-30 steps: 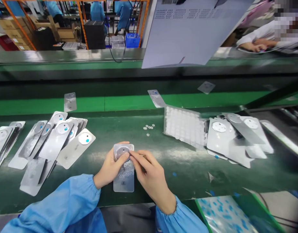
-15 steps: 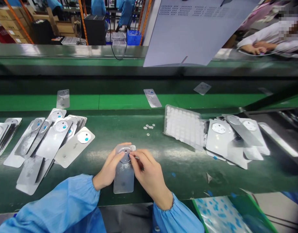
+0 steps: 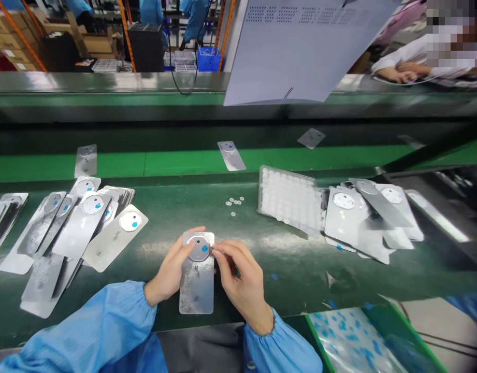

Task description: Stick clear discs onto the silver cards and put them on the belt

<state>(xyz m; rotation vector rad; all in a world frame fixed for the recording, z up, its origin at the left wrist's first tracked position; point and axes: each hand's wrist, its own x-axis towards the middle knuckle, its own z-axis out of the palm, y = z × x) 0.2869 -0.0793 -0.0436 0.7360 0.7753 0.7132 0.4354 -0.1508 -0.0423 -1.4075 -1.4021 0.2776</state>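
A silver phone back cover (image 3: 197,290) stands nearly upright to my view at the front of the green bench, its octagonal camera area at the top bearing a dark hole and a blue dot (image 3: 204,248). My left hand (image 3: 172,272) grips the cover by its left edge, thumb over the camera area. At the upper right edge my right hand (image 3: 240,274) is closed, thumb and forefinger pinched together beside the cover. Whatever lies between those fingertips is too small to make out. Beyond the hands lie several small white discs (image 3: 233,214).
Piles of similar covers lie left (image 3: 83,228) and right (image 3: 349,217). A clear tray of white pieces (image 3: 287,199) sits right of centre. Single covers rest on the green strip behind. A green-edged bin (image 3: 318,342) with blue bits stands front right. A white panel (image 3: 285,57) hangs above; a person sits far right.
My right fingertips have moved from the camera area to the cover's right edge, uncovering the blue dot. The left hand still holds the cover. The whole view has shifted slightly.
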